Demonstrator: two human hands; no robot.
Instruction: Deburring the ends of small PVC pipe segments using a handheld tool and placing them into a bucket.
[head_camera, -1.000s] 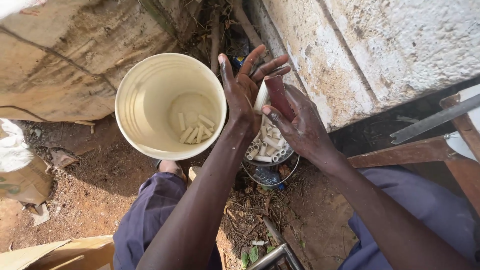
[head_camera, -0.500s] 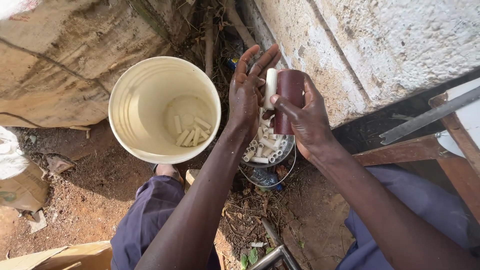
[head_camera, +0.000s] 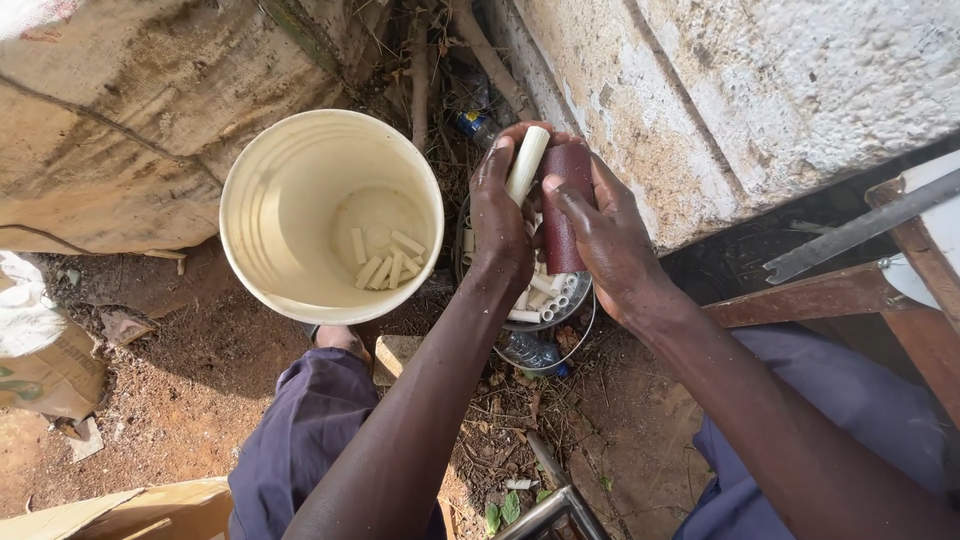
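Observation:
My left hand grips a short white pipe piece, held upright above a metal bowl. Pressed against that piece is a dark red roll of sandpaper, which my right hand wraps around. Several more white pipe pieces lie in the bowl under both hands. To the left stands a cream plastic bucket with several cut pipe pieces on its bottom.
A rough plastered wall rises at the right, a stone block at the left. Reddish wooden furniture with a metal bar is at the far right. Cardboard and a sack lie on the dirt ground.
My left hand's fingers, spread a second ago, have closed around the white pipe piece. The sandpaper roll has come up against the piece, and both hands shifted slightly lower over the bowl.

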